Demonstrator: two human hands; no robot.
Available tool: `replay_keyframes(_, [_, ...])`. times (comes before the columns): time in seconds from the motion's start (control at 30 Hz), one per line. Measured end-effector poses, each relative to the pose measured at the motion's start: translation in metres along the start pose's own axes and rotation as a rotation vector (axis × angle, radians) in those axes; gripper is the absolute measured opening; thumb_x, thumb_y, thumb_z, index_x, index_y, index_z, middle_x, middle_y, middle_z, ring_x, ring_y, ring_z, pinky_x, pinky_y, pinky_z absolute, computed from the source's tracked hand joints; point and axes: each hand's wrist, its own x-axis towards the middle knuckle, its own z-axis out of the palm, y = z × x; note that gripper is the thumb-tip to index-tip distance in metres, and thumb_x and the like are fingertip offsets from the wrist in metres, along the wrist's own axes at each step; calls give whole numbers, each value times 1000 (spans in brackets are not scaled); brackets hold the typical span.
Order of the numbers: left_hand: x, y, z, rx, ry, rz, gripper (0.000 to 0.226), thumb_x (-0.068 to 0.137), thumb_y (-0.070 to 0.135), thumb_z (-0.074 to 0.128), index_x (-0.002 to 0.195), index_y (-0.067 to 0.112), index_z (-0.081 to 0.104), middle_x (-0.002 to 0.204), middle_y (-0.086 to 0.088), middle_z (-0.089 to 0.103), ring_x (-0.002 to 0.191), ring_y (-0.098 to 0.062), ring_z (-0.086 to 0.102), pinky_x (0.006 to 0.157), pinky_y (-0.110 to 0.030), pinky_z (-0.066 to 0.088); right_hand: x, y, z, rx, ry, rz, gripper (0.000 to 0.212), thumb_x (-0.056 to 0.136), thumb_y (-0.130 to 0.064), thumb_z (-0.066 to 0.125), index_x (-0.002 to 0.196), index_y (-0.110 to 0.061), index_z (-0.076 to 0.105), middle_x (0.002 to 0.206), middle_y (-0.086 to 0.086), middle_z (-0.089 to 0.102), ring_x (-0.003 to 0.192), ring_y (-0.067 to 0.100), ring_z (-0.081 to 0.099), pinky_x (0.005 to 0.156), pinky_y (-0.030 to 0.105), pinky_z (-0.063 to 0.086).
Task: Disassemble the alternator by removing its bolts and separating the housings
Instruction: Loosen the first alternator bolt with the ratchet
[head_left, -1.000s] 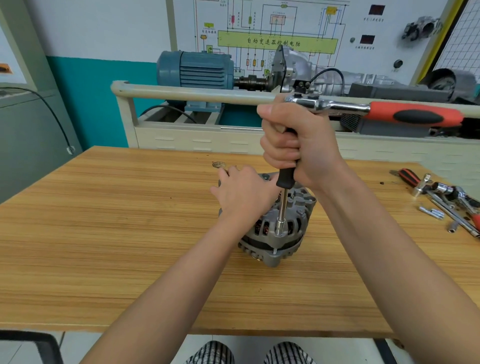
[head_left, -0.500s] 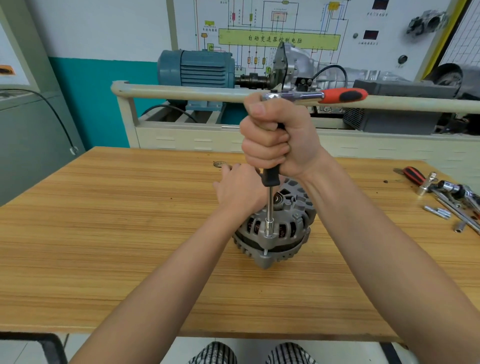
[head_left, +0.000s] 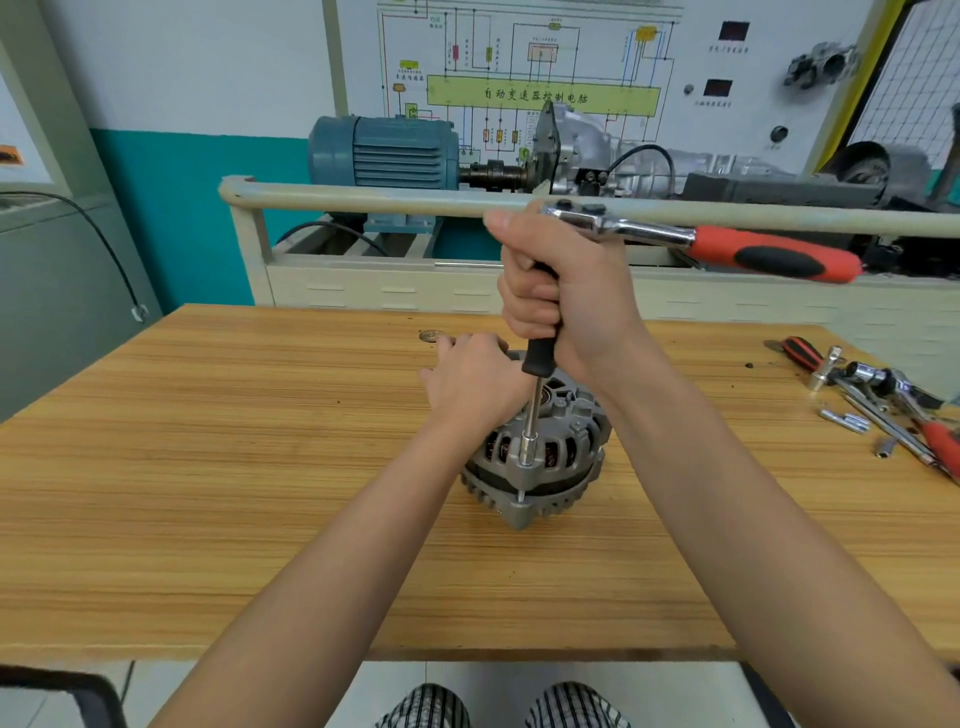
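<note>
A grey alternator (head_left: 550, 457) stands on the wooden table (head_left: 208, 467) in front of me. My left hand (head_left: 475, 382) rests on its top left, fingers curled over the housing. My right hand (head_left: 566, 296) grips the black upper part of a vertical extension bar (head_left: 531, 421). The bar's socket sits on a bolt at the alternator's near rim. A ratchet (head_left: 727, 244) with a red and black handle tops the bar and points right.
Loose ratchets, sockets and bits (head_left: 878, 400) lie at the table's right edge. A small round metal piece (head_left: 431, 335) lies behind the alternator. Beyond the table a railed bench (head_left: 363, 200) carries a blue motor (head_left: 384, 150) and gearbox.
The ratchet handle has swung: it pointed right and long, then foreshortened half a second ago, and now points right again. Both hands stay on the alternator and bar.
</note>
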Motion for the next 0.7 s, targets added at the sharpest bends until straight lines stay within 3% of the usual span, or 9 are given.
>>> replay_keyframes(0.17, [-8, 4, -3, -11, 8, -52, 63, 77, 55, 32, 109, 12, 65, 127, -12, 55, 129, -33, 33, 99, -53, 32, -5, 1, 7, -77, 308, -19, 48, 92, -10, 59, 50, -18, 38, 37, -11, 31, 30, 4, 25, 33, 16, 22])
replay_keyframes(0.27, [-11, 6, -2, 30, 36, -81, 60, 84, 54, 33, 111, 10, 63, 131, -13, 53, 130, -34, 32, 100, -54, 32, -8, 1, 9, -136, 443, -90, 38, 89, -9, 62, 57, -14, 42, 41, -9, 36, 35, 5, 30, 37, 17, 26])
replay_keyframes(0.43, [-11, 7, 2, 64, 55, -105, 56, 88, 53, 38, 115, 9, 60, 135, -14, 49, 131, -34, 31, 99, -53, 30, -6, 5, 14, -287, 635, -156, 33, 87, -20, 63, 61, -17, 43, 68, 7, 43, 63, 19, 39, 66, 37, 34])
replay_keyframes(0.53, [-14, 7, 7, 108, 81, -136, 60, 88, 53, 37, 121, 6, 54, 135, -17, 47, 126, -35, 32, 96, -52, 30, -6, 4, 13, -335, 593, -201, 37, 87, -17, 64, 58, -19, 41, 61, 5, 41, 57, 18, 36, 64, 36, 33])
replay_keyframes(0.7, [-9, 5, 10, 124, 100, -102, 71, 86, 65, 36, 121, 6, 54, 131, -16, 49, 123, -34, 35, 92, -50, 32, -7, -1, -3, -130, 301, -115, 50, 91, -12, 62, 49, -22, 36, 38, -10, 30, 32, 7, 23, 37, 16, 21])
